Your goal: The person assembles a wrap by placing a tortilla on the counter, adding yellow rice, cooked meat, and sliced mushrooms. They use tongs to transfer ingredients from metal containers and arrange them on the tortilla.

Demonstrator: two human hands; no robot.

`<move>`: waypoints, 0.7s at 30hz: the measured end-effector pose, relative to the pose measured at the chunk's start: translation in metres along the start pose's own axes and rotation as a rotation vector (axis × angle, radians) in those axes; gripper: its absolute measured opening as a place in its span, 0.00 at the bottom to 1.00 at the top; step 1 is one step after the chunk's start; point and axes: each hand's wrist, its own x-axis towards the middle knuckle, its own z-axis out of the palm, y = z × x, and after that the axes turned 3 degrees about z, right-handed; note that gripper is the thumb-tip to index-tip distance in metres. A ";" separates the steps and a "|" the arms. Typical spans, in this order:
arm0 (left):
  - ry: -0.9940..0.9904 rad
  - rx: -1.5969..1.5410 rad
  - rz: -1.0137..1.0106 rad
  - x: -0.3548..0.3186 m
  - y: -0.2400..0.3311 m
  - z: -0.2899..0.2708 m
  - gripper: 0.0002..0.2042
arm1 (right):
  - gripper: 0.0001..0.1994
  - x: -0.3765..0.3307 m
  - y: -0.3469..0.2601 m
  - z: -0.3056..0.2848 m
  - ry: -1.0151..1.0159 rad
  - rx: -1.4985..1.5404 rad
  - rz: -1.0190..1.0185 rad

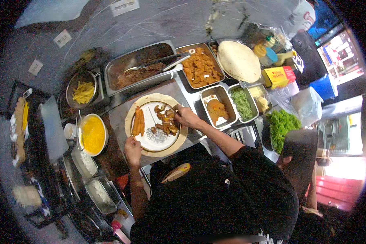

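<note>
Two bare hands work at a round flatbread [155,151] spread flat on the steel worktop [120,118], with a white sheet of paper [156,136] lying on its middle. On that paper, toward its far right part, sits a heap of browned meat pieces [166,121]; at the flatbread's left side lies a bundle of orange fried sticks [138,121]. The right hand [187,117] rests at the flatbread's right edge, its grip pressed together, fingertips pinching at the meat pieces. The left hand [132,149] is at the flatbread's near left rim, touching the edge; whether its fingers nip the edge or only rest on it I cannot tell.

Left of the flatbread stands a white bowl of yellow shredded cheese [93,134]. Beyond the flatbread are a long steel pan of dark meat with tongs [158,63] laid across it, and a pan of orange stew [200,68]. Right of the flatbread are small pans, one with chopped greens [242,103], and farther right a pile of leafy lettuce [281,126]. A stack of pale tortillas [238,61] lies well beyond, to the right.
</note>
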 end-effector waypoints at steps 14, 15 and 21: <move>-0.228 -0.100 0.183 -0.019 0.059 -0.022 0.18 | 0.18 -0.072 -0.022 -0.008 0.094 0.429 0.176; -0.225 -0.090 0.277 -0.019 0.059 -0.022 0.18 | 0.18 -0.079 -0.029 -0.009 0.094 0.489 0.216; -0.437 -0.088 0.272 -0.026 0.098 -0.011 0.18 | 0.16 -0.115 -0.010 -0.014 0.271 0.538 0.199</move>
